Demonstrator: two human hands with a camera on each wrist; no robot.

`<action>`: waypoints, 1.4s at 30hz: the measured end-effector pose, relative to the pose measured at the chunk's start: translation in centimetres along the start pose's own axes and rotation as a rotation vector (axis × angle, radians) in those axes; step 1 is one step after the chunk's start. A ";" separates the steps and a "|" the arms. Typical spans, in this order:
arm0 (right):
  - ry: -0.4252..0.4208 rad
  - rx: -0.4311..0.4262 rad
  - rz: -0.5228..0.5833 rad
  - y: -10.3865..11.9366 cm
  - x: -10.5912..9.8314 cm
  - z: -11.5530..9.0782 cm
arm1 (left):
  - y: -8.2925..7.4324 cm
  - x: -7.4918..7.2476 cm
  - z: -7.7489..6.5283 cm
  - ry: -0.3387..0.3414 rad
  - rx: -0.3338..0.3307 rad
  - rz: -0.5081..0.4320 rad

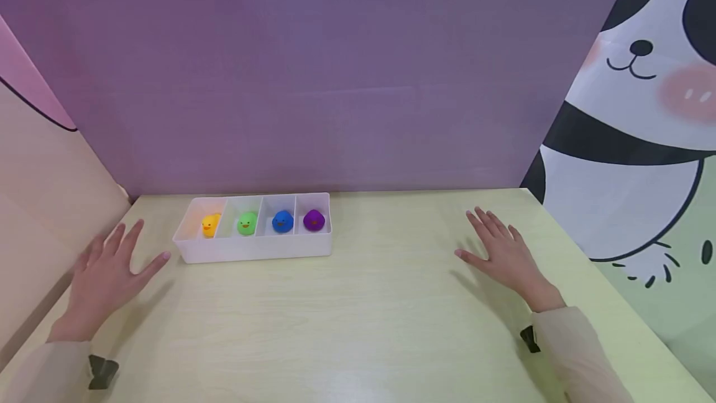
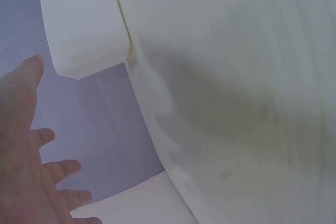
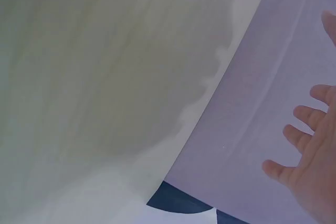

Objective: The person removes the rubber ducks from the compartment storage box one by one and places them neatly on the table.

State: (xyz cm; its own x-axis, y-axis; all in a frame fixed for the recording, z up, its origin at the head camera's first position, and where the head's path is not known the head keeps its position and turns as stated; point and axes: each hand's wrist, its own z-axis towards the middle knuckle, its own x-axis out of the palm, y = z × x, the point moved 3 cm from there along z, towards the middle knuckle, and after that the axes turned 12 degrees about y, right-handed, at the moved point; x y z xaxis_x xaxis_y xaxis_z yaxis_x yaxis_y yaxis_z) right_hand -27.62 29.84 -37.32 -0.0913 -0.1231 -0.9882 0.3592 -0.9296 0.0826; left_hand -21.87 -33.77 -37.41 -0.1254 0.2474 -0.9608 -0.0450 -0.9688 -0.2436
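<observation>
A white tray (image 1: 257, 250) divided into compartments stands at the back left of the table. From left to right its compartments hold a yellow duck (image 1: 211, 225), a green duck (image 1: 247, 223), a blue duck (image 1: 283, 221) and a purple duck (image 1: 314, 220). My left hand (image 1: 109, 278) is spread beside the tray's left end, its thumb pointing at the tray and nothing in its grasp. In the left wrist view the tray's white side (image 2: 84, 24) shows past the thumb. Far to the right, my right hand (image 1: 506, 260) hovers with fingers extended, holding nothing.
The pale wooden table (image 1: 358, 322) ends at a purple backdrop (image 1: 335, 79). A light wall (image 1: 45, 204) borders its left side. At the right hangs a panel with a panda picture (image 1: 632, 204). Dark pieces (image 1: 103, 372) sit at both wrists.
</observation>
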 end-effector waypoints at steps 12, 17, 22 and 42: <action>-0.003 -0.077 0.088 1.8 0.5 1.2 | -0.7 0.4 0.5 -0.077 0.095 -0.012; -0.001 -0.112 0.129 2.6 0.6 1.7 | -0.9 0.3 0.8 -0.081 0.099 -0.052; 0.013 -0.128 0.160 3.4 0.5 2.1 | -1.2 0.0 1.2 -0.052 0.097 -0.085; 0.081 -0.184 0.348 6.8 0.9 4.8 | -2.1 0.4 2.5 -0.033 0.127 -0.210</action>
State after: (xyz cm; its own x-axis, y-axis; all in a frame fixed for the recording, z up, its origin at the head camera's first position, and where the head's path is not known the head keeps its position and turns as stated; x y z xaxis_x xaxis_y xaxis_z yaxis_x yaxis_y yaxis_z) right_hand -29.74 21.77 -37.04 0.1361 -0.3847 -0.9130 0.5170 -0.7585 0.3967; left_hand -24.27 -31.59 -36.96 -0.1327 0.4455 -0.8854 -0.1978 -0.8872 -0.4168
